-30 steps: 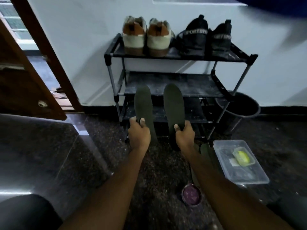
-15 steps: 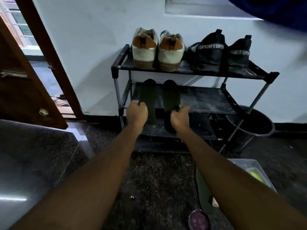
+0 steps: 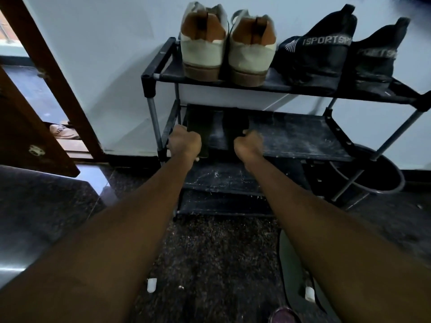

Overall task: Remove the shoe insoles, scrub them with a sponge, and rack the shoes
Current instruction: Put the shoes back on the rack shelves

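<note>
Nearest the camera, at the bottom edge, a purple round object [image 3: 283,316] sits on the dark speckled floor [image 3: 210,264], cropped more than half a second ago. A small white item [image 3: 151,285] lies on the floor between the forearms, and a dark green insole [image 3: 292,271] lies flat beside the right forearm, partly covered by it. The clear plastic tub seen a second ago is no longer in view.

Both arms are extended further than before. The left hand [image 3: 185,143] is closed around the near end of the left insole [image 3: 198,127]; the right hand [image 3: 248,145] is closed around the near end of the right insole [image 3: 235,127]. A second ago both insoles stood upright in front of the rack; half a second ago they were tilted at the shelf edge. They now lie nearly flat on the middle shelf [image 3: 291,136], left half, side by side, near ends at the front edge. Whether they rest fully on the shelf cannot be told; the area is dark.

The shoe rack [image 3: 149,82] fills more of the view than earlier. A dark bucket [image 3: 377,173] stands behind its right leg. On the top shelf, the tan-and-cream shoes [image 3: 226,50] and the black sport shoes [image 3: 338,52] stand heels outward, unchanged. The wooden door [image 3: 30,127] stands open at left.
</note>
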